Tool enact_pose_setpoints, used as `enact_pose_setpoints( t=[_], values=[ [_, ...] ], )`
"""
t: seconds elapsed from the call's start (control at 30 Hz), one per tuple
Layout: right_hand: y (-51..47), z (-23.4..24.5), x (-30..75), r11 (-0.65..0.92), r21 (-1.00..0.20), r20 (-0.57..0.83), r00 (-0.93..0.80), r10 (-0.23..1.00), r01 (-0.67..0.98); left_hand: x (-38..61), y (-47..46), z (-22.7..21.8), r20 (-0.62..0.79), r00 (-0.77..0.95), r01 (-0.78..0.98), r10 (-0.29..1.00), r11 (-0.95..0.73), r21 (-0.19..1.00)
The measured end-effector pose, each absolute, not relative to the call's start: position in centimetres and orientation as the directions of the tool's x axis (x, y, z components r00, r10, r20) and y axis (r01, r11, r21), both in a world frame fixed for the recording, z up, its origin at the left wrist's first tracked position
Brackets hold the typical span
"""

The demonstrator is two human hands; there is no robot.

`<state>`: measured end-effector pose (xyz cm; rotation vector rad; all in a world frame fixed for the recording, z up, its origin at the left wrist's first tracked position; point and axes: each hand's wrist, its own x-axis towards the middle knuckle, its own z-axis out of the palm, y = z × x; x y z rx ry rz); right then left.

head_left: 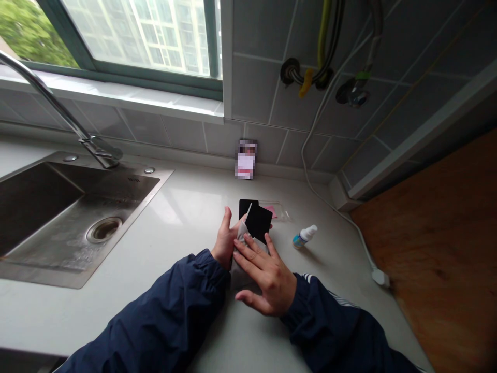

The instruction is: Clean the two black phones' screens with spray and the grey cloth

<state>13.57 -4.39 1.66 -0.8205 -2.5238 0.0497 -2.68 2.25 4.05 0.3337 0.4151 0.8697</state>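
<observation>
"From the head view, what are the hands doing?"

"The left hand is underneath, palm up, with its thumb raised and apart. The right hand lies on top, fingers extended and somewhat spread, thumb held out to the side."

"So is anything pinched?"

"Not by the right; its fingers rest flat on a grey cloth. The left's fingers are mostly hidden, so I can't tell how firmly they close."

"And the thing being handled?"

"A flat black slab, between the hands. Its far part juts out beyond the right fingertips, tilted; the nearer part is out of sight under cloth and fingers."

"What's just past the grip?"

"A second black slab, partly hidden behind the first. Beside it, ahead and a little right of the hands, is a clear tray with a pink piece."

"To the right?"

"A small bottle with a white top, standing near the right hand on the pale counter. Farther right, a white plug by a wooden panel."

"Left, and farther ahead?"

"Well left, a steel sink and its faucet. Straight ahead, near the wall, a pixelated upright object."
</observation>
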Motion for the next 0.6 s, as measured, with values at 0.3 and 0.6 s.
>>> enact_pose_setpoints(
  t=[0.3,0.6],
  values=[
    [-3.4,1.5,14.2,0.701,-0.117,0.427,-0.602,0.675,0.704,-2.5,2.0,3.3,-0.15,0.626,-0.647,0.766,0.616,0.45],
    [-2.4,1.3,14.9,0.522,-0.178,0.506,-0.377,0.775,0.834,-1.8,1.8,3.2,-0.087,0.641,-0.632,0.763,0.588,0.504]
  ],
)
